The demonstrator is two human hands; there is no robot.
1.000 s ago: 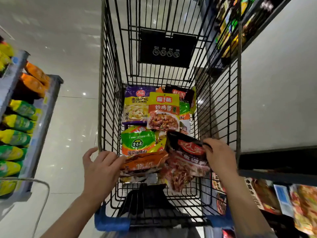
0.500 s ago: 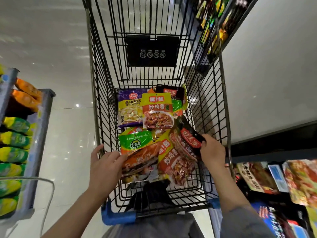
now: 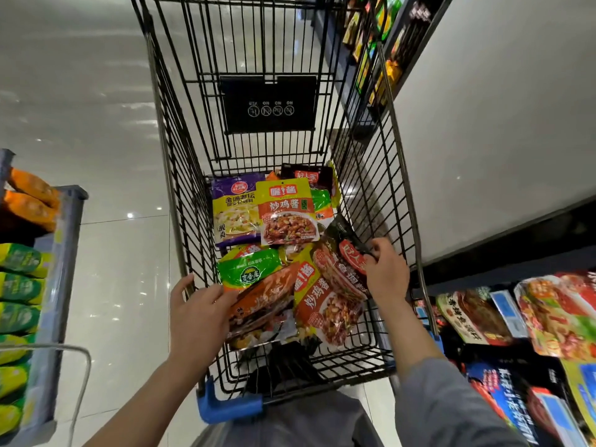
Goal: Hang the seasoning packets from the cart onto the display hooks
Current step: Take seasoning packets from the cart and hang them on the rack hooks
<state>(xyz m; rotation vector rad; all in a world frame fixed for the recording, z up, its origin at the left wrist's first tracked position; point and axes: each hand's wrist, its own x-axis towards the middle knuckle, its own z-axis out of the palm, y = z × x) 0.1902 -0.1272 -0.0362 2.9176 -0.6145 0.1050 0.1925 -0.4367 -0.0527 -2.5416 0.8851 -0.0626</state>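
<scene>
Seasoning packets, glossy plastic (image 3: pixel 287 214), fill the black wire cart (image 3: pixel 167 162); right hand (image 3: pixel 385 274) fingers pinch the dark red-labelled packet (image 3: pixel 346 253), now tilted up, lifting out; left hand (image 3: pixel 198 317) fingers grip the brown packet (image 3: pixel 267 301)

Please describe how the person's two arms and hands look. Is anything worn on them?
The left hand is bare, and its forearm shows no sleeve. The right hand is bare too; a grey sleeve covers the right upper arm down to about the elbow. No gloves, rings or watch are visible.

Left hand (image 3: pixel 200 321) covers the orange packet's (image 3: pixel 264 304) near corner; lower packets in the cart (image 3: pixel 167 175) lie buried; shelf packets (image 3: pixel 554 317) right of the cart are cropped.
</scene>
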